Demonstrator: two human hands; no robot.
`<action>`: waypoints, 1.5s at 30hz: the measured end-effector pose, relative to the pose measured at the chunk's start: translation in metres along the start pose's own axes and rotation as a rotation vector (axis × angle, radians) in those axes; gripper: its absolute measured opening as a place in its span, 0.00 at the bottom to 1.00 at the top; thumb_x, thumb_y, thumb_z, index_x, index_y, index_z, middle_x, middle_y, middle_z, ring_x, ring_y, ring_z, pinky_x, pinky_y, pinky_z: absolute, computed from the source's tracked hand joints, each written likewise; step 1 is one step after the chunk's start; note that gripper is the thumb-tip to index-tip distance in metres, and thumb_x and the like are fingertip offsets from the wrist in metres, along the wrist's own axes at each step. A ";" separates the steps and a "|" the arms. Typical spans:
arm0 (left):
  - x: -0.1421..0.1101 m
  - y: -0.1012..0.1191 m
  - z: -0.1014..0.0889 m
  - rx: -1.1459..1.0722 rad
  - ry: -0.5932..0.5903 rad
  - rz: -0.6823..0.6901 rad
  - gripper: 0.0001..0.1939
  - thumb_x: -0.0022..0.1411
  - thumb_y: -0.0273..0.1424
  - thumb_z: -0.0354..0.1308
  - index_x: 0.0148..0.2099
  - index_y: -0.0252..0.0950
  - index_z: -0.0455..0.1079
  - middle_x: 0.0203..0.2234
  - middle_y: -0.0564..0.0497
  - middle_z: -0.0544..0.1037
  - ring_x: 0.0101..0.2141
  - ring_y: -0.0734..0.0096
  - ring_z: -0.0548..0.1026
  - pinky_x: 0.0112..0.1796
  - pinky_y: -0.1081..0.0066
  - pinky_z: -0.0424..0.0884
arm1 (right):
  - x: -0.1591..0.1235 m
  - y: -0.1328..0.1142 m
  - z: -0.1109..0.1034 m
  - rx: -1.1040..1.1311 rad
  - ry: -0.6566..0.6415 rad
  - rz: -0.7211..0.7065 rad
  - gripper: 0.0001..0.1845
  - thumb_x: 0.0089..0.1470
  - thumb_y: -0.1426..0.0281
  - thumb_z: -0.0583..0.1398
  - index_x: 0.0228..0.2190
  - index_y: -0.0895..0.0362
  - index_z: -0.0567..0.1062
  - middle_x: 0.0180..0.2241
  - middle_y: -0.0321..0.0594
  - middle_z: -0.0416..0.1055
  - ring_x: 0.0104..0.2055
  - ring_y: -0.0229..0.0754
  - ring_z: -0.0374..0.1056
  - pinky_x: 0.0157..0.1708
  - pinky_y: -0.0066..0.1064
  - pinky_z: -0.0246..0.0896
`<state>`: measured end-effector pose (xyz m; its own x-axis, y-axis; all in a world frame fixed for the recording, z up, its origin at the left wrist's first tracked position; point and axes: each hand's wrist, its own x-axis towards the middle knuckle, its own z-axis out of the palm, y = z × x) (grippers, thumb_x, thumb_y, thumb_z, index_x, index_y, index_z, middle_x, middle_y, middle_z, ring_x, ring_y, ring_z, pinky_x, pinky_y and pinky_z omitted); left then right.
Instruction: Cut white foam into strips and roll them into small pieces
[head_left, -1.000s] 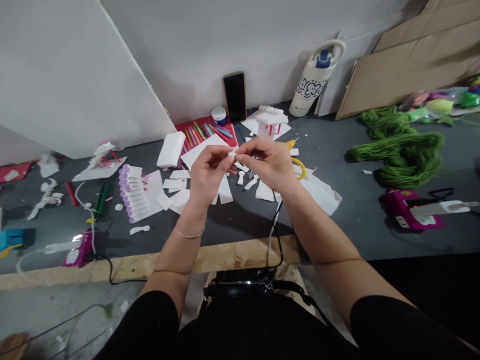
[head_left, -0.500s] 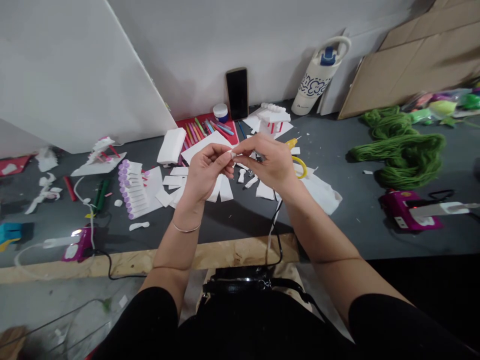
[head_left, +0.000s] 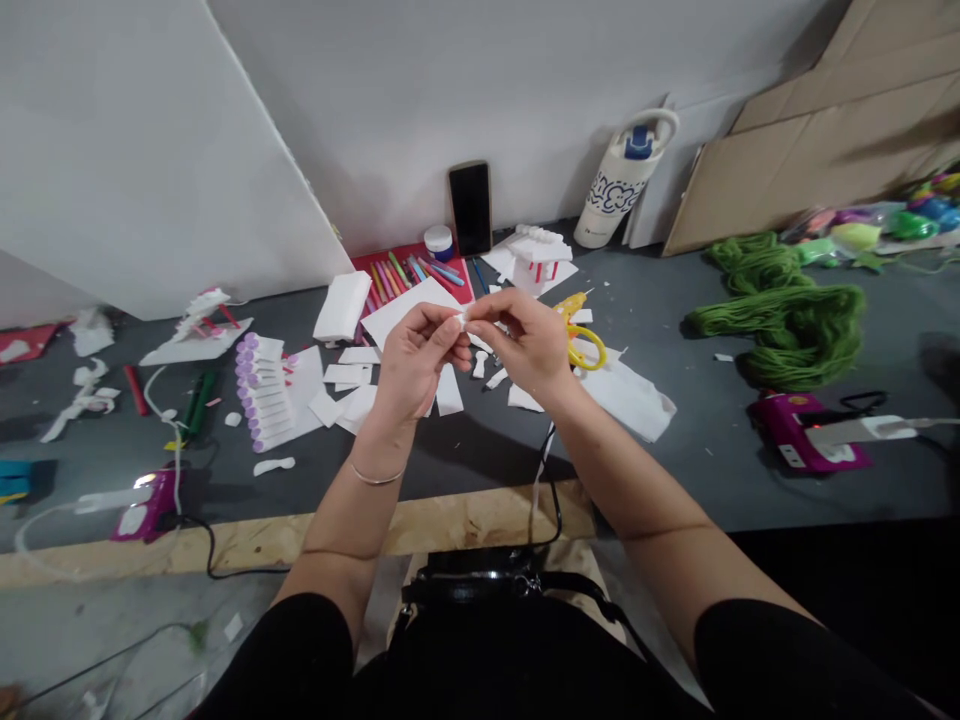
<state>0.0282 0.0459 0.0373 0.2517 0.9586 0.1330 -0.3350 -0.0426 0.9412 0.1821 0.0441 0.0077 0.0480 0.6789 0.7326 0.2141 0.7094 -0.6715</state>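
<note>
Closer together, left hand [head_left: 415,362] and right hand [head_left: 525,342] pinching one small white scrap [head_left: 461,319], mostly hidden

The scrap of foam [head_left: 460,319] is white. To the right, a hank of yarn [head_left: 780,320] is grass green, and the scissors [head_left: 592,363] have yellow handles. A cream water bottle [head_left: 619,185] carries a navy scroll pattern. Multicoloured felt-tip pens [head_left: 391,282] lie on a red sheet [head_left: 463,290]; the near-right glue gun [head_left: 787,430] is magenta.

Head-worn view, forward and down, close over left hand [head_left: 412,365], right hand [head_left: 525,345]
</note>
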 end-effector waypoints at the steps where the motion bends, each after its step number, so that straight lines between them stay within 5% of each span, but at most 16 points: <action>1: 0.000 0.001 0.000 -0.009 0.001 -0.010 0.24 0.47 0.47 0.80 0.35 0.37 0.74 0.20 0.59 0.76 0.20 0.81 0.75 0.21 0.82 0.74 | 0.000 0.000 0.000 0.041 0.001 0.023 0.05 0.64 0.64 0.65 0.41 0.51 0.78 0.33 0.32 0.79 0.34 0.35 0.74 0.36 0.30 0.71; 11: 0.000 -0.003 0.001 -0.021 -0.005 -0.032 0.25 0.46 0.47 0.81 0.33 0.37 0.72 0.20 0.59 0.77 0.20 0.82 0.75 0.21 0.83 0.73 | 0.004 -0.003 -0.004 0.046 -0.006 0.032 0.07 0.62 0.64 0.67 0.33 0.52 0.81 0.31 0.34 0.80 0.34 0.37 0.74 0.38 0.32 0.71; 19: 0.000 0.001 -0.009 0.339 0.001 0.273 0.25 0.53 0.50 0.76 0.46 0.41 0.78 0.31 0.55 0.79 0.30 0.77 0.78 0.32 0.76 0.77 | -0.001 0.011 0.016 0.630 -0.011 0.570 0.24 0.48 0.46 0.72 0.31 0.52 0.77 0.25 0.29 0.71 0.27 0.32 0.65 0.29 0.28 0.66; 29: -0.008 0.003 -0.009 0.777 0.089 0.520 0.09 0.67 0.40 0.68 0.40 0.41 0.80 0.36 0.50 0.83 0.37 0.70 0.80 0.41 0.71 0.77 | -0.005 0.014 0.024 0.884 -0.116 0.793 0.27 0.40 0.49 0.77 0.31 0.54 0.77 0.24 0.27 0.67 0.26 0.30 0.62 0.29 0.25 0.65; 35: 0.003 -0.001 -0.014 0.494 0.139 0.264 0.18 0.60 0.48 0.72 0.37 0.39 0.78 0.25 0.54 0.79 0.23 0.78 0.74 0.26 0.75 0.73 | -0.005 0.009 0.022 0.464 0.011 0.473 0.23 0.50 0.49 0.73 0.38 0.52 0.78 0.34 0.33 0.77 0.35 0.35 0.72 0.38 0.31 0.72; 40: 0.010 -0.007 -0.015 0.257 0.091 0.132 0.24 0.49 0.50 0.78 0.33 0.37 0.77 0.21 0.56 0.76 0.21 0.80 0.72 0.22 0.77 0.71 | -0.006 0.006 0.015 0.186 0.063 0.191 0.10 0.61 0.59 0.68 0.38 0.52 0.79 0.37 0.35 0.80 0.38 0.37 0.75 0.42 0.34 0.72; 45: 0.010 -0.009 -0.011 0.170 0.083 0.077 0.26 0.45 0.51 0.80 0.31 0.37 0.75 0.19 0.58 0.74 0.20 0.81 0.70 0.21 0.79 0.69 | -0.008 0.006 0.014 0.042 0.072 0.059 0.05 0.64 0.63 0.65 0.36 0.50 0.79 0.36 0.36 0.80 0.41 0.41 0.76 0.44 0.37 0.71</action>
<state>0.0239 0.0588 0.0266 0.1536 0.9702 0.1874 -0.1907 -0.1569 0.9690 0.1696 0.0456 -0.0032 0.1292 0.7057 0.6966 0.1680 0.6768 -0.7168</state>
